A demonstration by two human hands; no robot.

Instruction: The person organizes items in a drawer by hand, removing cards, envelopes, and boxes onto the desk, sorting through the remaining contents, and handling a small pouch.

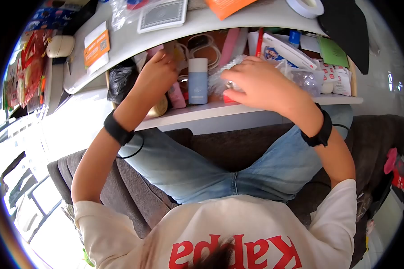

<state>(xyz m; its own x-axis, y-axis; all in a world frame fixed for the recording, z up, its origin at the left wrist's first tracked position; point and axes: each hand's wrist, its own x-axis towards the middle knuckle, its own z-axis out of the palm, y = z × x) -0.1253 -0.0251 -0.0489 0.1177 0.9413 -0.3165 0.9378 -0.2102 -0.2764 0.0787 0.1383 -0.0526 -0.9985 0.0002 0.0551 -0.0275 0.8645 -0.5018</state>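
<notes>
My left hand (159, 71) is over the left part of the open drawer (220, 112), its fingers curled; what they hold, if anything, is hidden. Beside it stands a blue bottle with a white cap (198, 83). A pink tube (176, 96) and a round gold-coloured item (158, 109) lie below that hand. Toward the middle of the drawer, my right hand (258, 83) grips crumpled clear bubble wrap (216, 82) between thumb and fingers. Something red (229, 97) shows under the right thumb.
A black plastic bag (121, 83) fills the drawer's left end. White cable (213, 49), a white box (287, 51), a green packet (333, 51) and small white packets (342, 80) crowd the rest. On the desktop lie a card deck (162, 15) and a tape roll (306, 6).
</notes>
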